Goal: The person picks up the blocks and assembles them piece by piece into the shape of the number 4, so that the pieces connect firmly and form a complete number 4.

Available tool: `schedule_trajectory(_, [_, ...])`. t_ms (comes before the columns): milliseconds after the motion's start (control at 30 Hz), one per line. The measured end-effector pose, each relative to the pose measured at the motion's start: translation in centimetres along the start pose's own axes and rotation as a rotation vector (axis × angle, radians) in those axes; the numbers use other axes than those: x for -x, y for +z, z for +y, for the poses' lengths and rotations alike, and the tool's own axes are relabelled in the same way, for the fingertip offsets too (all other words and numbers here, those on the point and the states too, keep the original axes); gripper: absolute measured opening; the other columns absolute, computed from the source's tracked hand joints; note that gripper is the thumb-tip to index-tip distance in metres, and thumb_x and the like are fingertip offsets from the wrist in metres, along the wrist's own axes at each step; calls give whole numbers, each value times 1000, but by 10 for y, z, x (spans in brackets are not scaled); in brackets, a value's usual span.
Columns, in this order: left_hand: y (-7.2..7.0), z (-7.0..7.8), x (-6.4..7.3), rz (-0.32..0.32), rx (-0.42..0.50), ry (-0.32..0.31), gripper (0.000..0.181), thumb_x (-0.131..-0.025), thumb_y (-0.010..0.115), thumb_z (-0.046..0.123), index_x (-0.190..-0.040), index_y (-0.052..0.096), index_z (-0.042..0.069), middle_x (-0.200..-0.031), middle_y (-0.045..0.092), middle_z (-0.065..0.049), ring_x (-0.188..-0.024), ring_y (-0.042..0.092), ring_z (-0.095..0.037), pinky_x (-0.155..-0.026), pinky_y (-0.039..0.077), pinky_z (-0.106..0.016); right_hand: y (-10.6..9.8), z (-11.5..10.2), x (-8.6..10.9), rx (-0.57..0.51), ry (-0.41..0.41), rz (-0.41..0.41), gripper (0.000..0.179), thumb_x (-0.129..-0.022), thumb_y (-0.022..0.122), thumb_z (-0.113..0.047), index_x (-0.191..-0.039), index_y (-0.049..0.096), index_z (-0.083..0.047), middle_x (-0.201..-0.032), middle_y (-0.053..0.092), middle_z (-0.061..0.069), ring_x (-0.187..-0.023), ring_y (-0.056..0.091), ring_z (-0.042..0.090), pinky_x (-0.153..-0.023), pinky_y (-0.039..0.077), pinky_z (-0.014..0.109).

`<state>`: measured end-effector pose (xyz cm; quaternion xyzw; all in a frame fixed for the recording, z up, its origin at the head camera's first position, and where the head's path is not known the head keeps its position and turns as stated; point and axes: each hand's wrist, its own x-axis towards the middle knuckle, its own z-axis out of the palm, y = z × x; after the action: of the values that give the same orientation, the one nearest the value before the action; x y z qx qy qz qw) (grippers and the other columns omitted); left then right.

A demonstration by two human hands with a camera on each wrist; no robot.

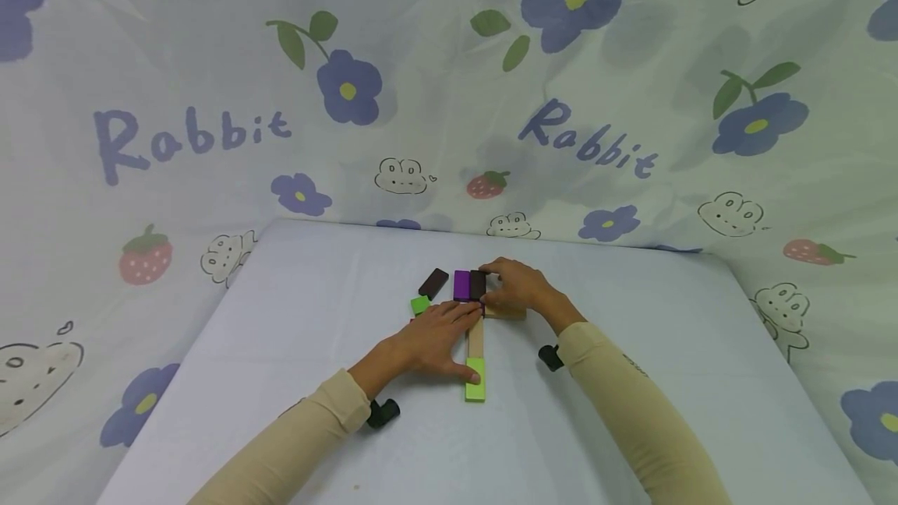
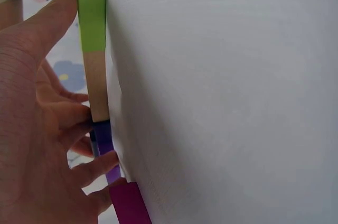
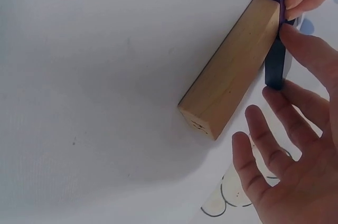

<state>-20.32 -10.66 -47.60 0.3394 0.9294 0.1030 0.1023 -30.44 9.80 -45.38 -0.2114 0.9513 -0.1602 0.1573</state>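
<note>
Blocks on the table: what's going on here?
A person is working with both hands at the table. The right hand pinches a dark block beside the purple block. The left hand has its thumb on the lime block, with a wooden block just beyond. A second dark block lies slanted, left of the purple one.

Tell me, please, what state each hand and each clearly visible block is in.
Left hand: thumb touching lime block
Right hand: pinching black block
Lime block: lying end to end with near wooden block
Near wooden block: lying lengthwise
Right wooden block: lying crosswise
Black block: pinched, beside purple block
Purple block: lying lengthwise
Brown block: lying loose, slanted
Green block: lying near left hand
Magenta block: beside left hand
</note>
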Motion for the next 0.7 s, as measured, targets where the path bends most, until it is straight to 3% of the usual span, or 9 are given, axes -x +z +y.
schedule_trajectory(700, [0, 0, 3, 1, -9, 9, 111, -79, 62, 80, -161, 29, 11, -166, 26, -3, -150, 25, -29, -120, 25, -48, 1, -1, 6, 14, -44, 6, 66, -90, 78, -35, -148, 53, -13, -143, 56, 7, -132, 53, 29, -104, 45, 57])
